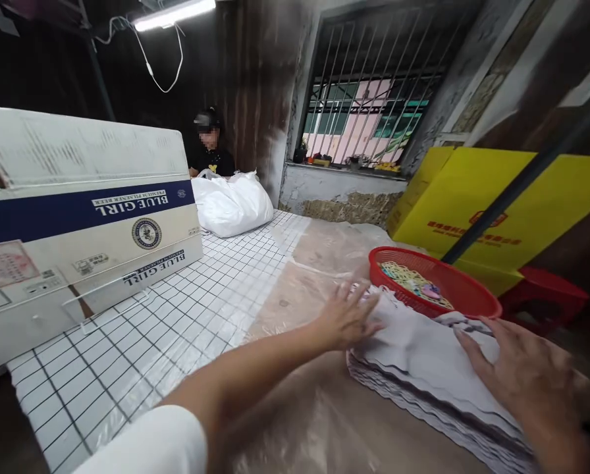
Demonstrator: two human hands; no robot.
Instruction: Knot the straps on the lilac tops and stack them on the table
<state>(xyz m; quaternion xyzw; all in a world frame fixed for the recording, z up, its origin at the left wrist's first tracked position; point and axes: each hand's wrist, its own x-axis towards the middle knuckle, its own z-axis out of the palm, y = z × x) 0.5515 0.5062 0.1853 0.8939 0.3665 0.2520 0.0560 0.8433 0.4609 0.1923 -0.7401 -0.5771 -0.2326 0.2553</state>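
Left hand (347, 316) lies palm down with fingers spread, pressed flat on the far left edge of a thick stack of pale grey, wavy-edged sheets (423, 355). Right hand (527, 375) rests palm down on the near right part of the same stack, fingers extended and slightly apart, pinching nothing. The stack lies flat on the counter (315, 408), which is covered in clear plastic film, at the right side of the view between the two hands.

Just behind the stack and touching its far edge stands a round red plastic mesh basket (473, 299) holding small multicoloured pieces (413, 280); what they are cannot be told. A flattened yellow cardboard box (497, 204) with red print leans behind the basket, with a dark pole (522, 178) slanting across it. A red plastic stool (542, 293) shows at the right.

At the left, a white sheet with a black grid pattern (176, 322) covers the counter. On it rests a white and blue cardboard carton marked "BLUE GIRL" (78, 224), print upside down. Beyond it lies a bulging white bag (230, 201), with another person in dark clothing (211, 148) seated behind it.
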